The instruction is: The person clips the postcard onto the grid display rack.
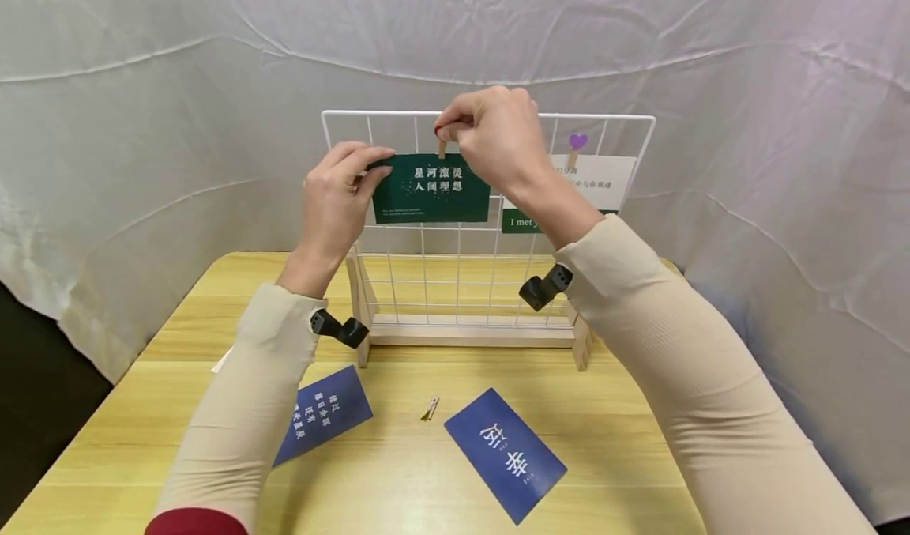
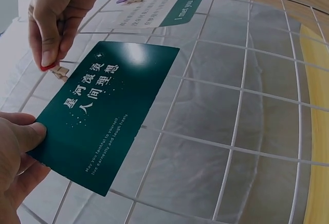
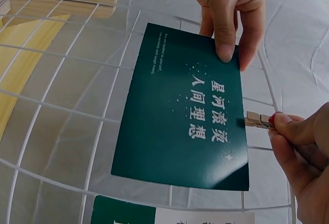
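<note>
A dark green card (image 1: 430, 195) with white lettering lies against the white wire grid (image 1: 458, 282). My left hand (image 1: 336, 195) pinches the card's upper left corner between thumb and fingers. Above the card's top edge, my right hand (image 1: 498, 133) pinches a small wooden clothespin (image 3: 258, 120) that has a red piece on its end. The pin's tip meets the card's edge in the right wrist view; whether it grips the card I cannot tell. To the right hangs a white and green card (image 1: 617, 181), with a purple-heart clothespin (image 1: 577, 145) at its top, partly behind my right arm.
The grid stands in a wooden base (image 1: 472, 336) on the wooden table (image 1: 405, 487). In front lie a blue card (image 1: 506, 456), a second blue card (image 1: 330, 410) partly under my left arm, and a small clothespin (image 1: 430, 408). A pale curtain (image 1: 455, 37) hangs behind.
</note>
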`<state>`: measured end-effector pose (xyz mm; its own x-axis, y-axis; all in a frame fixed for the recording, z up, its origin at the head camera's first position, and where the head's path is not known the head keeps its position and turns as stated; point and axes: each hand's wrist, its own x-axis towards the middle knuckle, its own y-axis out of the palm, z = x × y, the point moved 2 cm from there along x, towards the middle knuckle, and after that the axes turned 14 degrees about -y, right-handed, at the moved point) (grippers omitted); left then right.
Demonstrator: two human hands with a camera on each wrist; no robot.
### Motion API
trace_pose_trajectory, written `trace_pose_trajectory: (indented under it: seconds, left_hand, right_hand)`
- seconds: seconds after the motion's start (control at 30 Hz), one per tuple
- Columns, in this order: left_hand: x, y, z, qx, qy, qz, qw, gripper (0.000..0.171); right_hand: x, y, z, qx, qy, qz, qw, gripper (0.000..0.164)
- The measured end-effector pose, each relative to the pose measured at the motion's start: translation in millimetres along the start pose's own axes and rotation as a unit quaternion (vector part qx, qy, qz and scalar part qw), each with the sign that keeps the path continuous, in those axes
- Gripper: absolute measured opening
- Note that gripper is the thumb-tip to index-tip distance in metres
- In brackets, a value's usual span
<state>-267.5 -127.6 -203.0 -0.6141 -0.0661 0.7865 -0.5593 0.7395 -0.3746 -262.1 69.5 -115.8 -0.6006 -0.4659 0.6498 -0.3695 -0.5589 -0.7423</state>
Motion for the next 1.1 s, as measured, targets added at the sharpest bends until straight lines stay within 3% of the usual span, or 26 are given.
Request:
trace_pose_trajectory:
  seconds: [0.27,0.7,1.1]
  left_hand:
    - [0.1,0.8,-0.3,-0.004,0.028,-0.029,0.9992,0.020]
    - [0.4,4.2,-2.4,0.004,0.009,-0.019,0.9998,0.021]
    - [-2.5,6.5,-4.2,0.009,0.016,-0.049,0.9986,0.022]
  right_hand:
    - [3.6,6.0,5.0,-0.019,-0.023,0.002,1.000,0.021]
    - [1.4,14.1,1.5,-0.025,-0.011,-0.006,1.000,0.020]
    - [1.5,17.3,2.8,-0.048,0.001,0.005,0.999,0.018]
